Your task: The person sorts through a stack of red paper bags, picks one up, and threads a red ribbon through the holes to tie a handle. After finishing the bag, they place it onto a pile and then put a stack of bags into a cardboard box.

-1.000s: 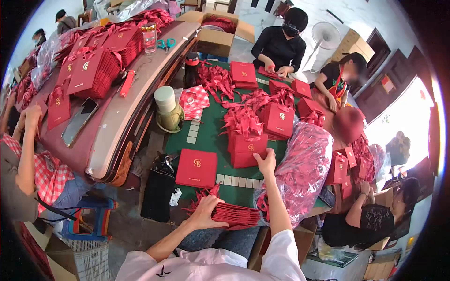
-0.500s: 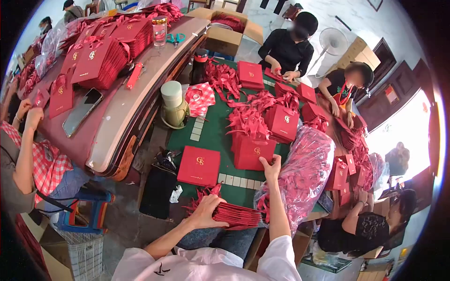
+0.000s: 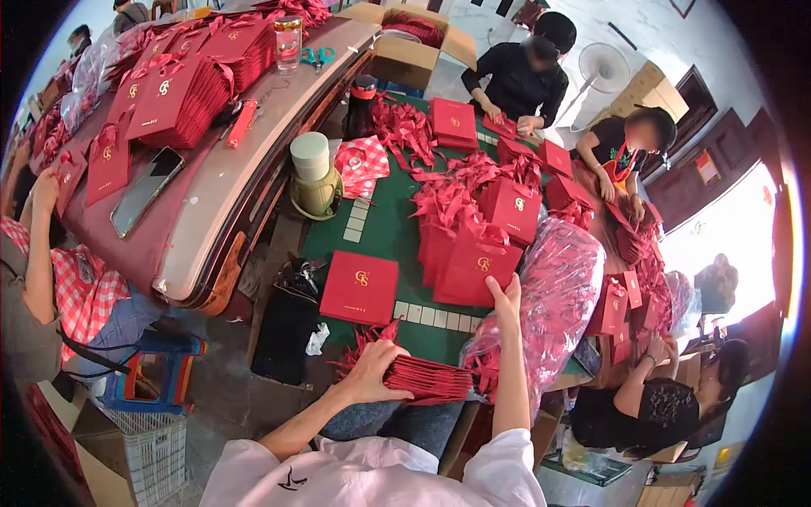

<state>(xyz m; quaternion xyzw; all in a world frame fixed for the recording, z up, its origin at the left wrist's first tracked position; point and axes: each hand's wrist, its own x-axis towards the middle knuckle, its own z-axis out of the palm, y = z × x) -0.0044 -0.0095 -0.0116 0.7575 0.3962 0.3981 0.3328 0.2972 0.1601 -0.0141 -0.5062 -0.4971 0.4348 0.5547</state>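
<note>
The right hand [image 3: 508,297] is stretched out toward twelve o'clock with its fingers spread against the lower edge of an upright red gift bag [image 3: 477,269], which leans at the near end of a row of like bags on the green table [image 3: 384,237]; whether the fingers pinch the bag or merely press on it I cannot tell. The left hand [image 3: 369,372] lies curled over a stack of flat red bags [image 3: 427,380] at the near table edge, at six o'clock, fingers closed around the stack's left end. Judging by this, the step in hand looks like setting a finished bag into the standing row while the flat stack is held steady; the next move would call for drawing the right hand back toward six o'clock to the stack without tipping the leaning bag. Room is tight: a clear sack of red ribbons [image 3: 553,296] bulges at three o'clock just beside the right forearm, and a flat red box [image 3: 360,287] lies at ten o'clock (with a strip of white tiles between). The freest stretch of green is at eleven o'clock, toward the cream-lidded jar [image 3: 311,173].
</note>
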